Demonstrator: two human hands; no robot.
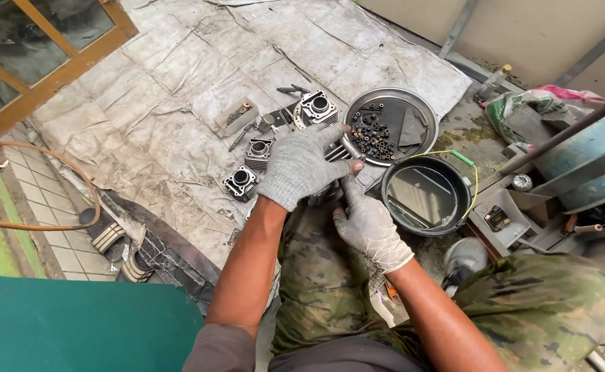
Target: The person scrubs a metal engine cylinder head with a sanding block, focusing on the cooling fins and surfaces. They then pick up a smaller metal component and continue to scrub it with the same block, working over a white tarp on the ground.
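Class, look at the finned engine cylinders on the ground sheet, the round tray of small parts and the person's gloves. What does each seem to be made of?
Finned engine cylinders: probably cast metal, dull grey, with thin cooling fins and a machined bore.
Round tray: likely sheet metal, with a smooth silvery rim that catches light.
Gloves on the left hand and right hand: knitted fabric, grey with a visible weave, and soiled.

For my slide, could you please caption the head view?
Gloved left hand and right hand grip a finned metal part beside a round tray of bolts and a black basin.
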